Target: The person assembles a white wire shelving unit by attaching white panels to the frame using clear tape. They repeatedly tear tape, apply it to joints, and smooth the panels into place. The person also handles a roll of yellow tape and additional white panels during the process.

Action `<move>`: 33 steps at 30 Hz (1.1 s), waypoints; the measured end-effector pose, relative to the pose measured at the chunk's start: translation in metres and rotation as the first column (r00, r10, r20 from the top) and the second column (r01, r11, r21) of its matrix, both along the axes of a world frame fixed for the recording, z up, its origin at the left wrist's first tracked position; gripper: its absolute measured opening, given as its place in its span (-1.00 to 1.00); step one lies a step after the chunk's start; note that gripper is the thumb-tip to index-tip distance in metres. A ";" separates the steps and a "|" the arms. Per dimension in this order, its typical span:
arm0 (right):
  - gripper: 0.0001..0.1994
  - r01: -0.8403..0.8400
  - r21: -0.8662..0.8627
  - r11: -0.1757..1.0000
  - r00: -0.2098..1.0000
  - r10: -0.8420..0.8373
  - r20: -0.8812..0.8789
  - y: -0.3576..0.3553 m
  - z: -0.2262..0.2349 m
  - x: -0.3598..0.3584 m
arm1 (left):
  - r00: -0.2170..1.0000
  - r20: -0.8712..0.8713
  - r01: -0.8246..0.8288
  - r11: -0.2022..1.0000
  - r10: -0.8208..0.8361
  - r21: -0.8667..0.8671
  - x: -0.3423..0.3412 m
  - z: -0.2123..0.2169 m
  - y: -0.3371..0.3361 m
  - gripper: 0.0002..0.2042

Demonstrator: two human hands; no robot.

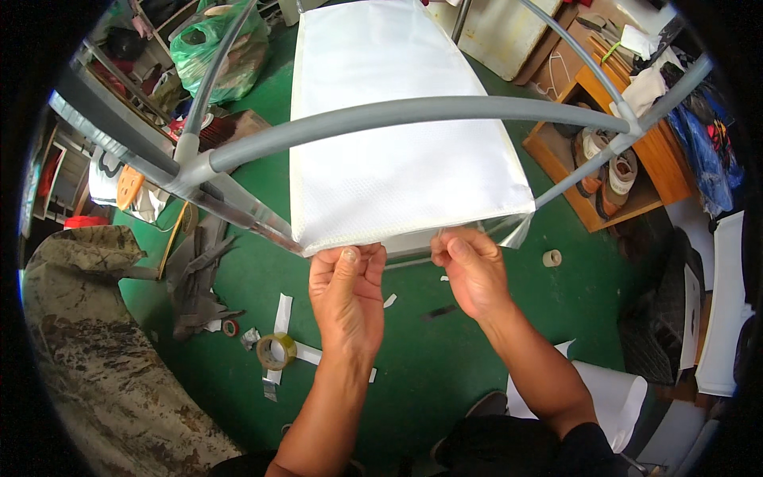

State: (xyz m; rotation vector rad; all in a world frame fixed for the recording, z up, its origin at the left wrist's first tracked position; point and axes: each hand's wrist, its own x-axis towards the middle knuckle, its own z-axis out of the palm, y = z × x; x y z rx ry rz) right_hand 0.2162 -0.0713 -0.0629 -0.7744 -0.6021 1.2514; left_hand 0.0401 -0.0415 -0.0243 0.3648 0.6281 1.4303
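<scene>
- White sheet (397, 175): spread lengthwise; crossed in view by a grey tubular frame (421, 114);
- Left hand (347, 290): the sheet's near edge is pinched between thumb and fingers — close to the left corner;
- Right hand (474, 269): positioned at the same edge, fingers curled; whether anything is grasped cannot be told;
- Tape roll (290, 348): seen on the green floor (413, 366).

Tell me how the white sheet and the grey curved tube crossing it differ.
The white sheet is broad and flat; the grey curved tube is slender and rounded. The left hand touches the sheet's near edge but not the tube. Both show above the green floor.
</scene>
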 end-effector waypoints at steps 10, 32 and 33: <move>-0.79 -0.017 -0.128 0.992 0.991 0.000 -0.136 0.004 0.019 -0.005 | 0.999 -0.042 0.009 1.000 -0.010 -0.023 0.002 -0.001 0.003 -0.91; -0.92 0.168 -0.087 0.982 0.983 -0.159 0.094 0.007 0.005 0.012 | 0.985 -0.161 -0.069 0.996 0.059 -0.053 0.009 -0.005 0.001 -0.87; -0.92 0.185 -0.090 0.979 0.980 -0.176 0.098 0.009 0.004 0.011 | 0.981 -0.180 -0.082 0.994 0.067 -0.077 0.010 -0.004 0.002 -0.89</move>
